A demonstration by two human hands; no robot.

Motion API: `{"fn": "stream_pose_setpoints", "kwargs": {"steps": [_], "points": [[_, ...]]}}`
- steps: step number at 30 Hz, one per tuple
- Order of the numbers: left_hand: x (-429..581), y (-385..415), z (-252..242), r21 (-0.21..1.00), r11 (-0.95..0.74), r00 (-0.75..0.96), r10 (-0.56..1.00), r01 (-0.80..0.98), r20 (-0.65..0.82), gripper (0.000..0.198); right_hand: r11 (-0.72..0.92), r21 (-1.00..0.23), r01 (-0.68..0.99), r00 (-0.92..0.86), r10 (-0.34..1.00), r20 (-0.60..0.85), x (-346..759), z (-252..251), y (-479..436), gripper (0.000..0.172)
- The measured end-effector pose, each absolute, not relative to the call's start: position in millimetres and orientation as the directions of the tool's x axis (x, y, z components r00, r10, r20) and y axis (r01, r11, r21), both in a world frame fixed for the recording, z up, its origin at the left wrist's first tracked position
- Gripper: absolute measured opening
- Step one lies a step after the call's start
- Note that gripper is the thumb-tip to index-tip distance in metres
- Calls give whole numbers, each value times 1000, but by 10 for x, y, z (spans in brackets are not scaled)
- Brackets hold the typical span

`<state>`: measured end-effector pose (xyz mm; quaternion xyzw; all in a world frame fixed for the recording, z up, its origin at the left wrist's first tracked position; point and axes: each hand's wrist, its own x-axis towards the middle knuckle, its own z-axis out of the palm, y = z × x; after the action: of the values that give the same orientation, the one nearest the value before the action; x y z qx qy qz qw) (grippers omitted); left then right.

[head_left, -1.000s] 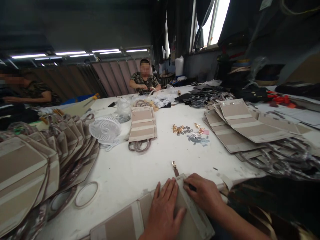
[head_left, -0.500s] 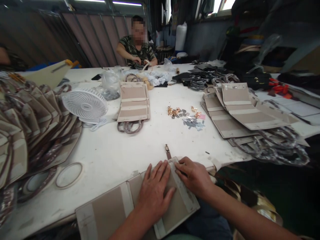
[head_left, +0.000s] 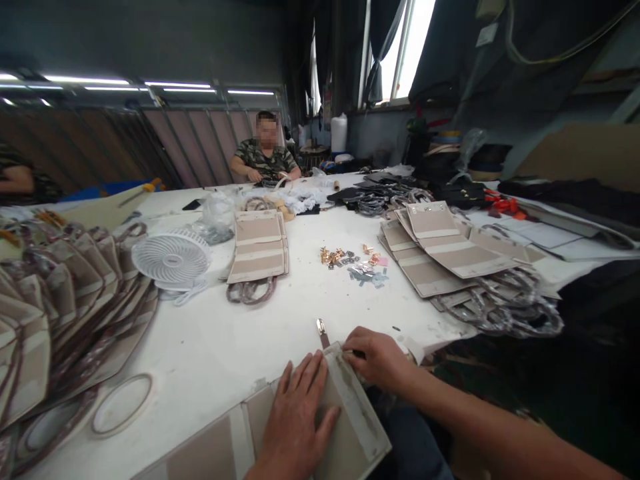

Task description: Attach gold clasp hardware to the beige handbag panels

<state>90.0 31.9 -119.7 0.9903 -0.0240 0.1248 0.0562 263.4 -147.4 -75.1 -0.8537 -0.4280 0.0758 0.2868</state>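
Observation:
A beige unfolded bag panel (head_left: 339, 393) with pale tape strips lies at the table's front edge and reaches over it. My left hand (head_left: 299, 413) rests flat on this panel, fingers stretched out. At the panel's upper right corner my right hand (head_left: 376, 357) is closed, its fingertips pressed together beside the pale end strip; what sits between them is hidden. A brown strap with a metal clasp (head_left: 321, 328) sticks out from the panel's top edge, just beyond my left fingertips.
Gold and silver metal fittings (head_left: 367, 270) lie mid-table. Beige bag pieces (head_left: 257, 247) are stacked behind, more bag pieces (head_left: 445, 233) to the right, and many (head_left: 80, 287) on the left. A white fan (head_left: 173, 257) and a tape roll (head_left: 123, 405) stand left. A co-worker (head_left: 265, 157) sits opposite.
The camera view has tilted up, so the table appears lower. My left hand stays flat on the panel; my right fingers have drawn closer together at the panel's corner.

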Motion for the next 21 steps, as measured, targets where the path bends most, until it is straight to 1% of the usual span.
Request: {"fn": "stream_pose_setpoints", "kwargs": {"steps": [1,3,5,6,9,13,17,21], "points": [[900,327,-1217,104,-992,964,-36,-65,265,74,-491,-563,665,664,734,143,2777,-723,-1501,20],[901,336,-1252,105,-992,956,-35,-69,292,75,-606,-530,593,768,624,146,3129,-663,-1564,22],[902,339,-1276,105,-992,951,-33,-69,309,74,-759,-451,469,868,491,75,3516,-626,-1624,25],[903,339,-1285,102,-992,949,-32,-68,315,75,-808,-421,412,900,434,47,3697,-625,-1647,28],[901,341,-1303,87,-994,946,-34,-65,323,77,-880,-374,294,948,317,-1,4092,-705,-1671,36],[890,331,-1306,100,-994,955,-22,-54,297,78,-911,-351,215,971,239,-25,4269,-894,-1633,39],[882,306,-1287,155,-987,970,6,-33,242,76,-915,-354,194,974,222,-40,4328,-970,-1620,33],[864,285,-1254,215,-976,983,27,-13,184,75,-914,-362,182,975,215,-52,4382,-971,-1620,36]]}}
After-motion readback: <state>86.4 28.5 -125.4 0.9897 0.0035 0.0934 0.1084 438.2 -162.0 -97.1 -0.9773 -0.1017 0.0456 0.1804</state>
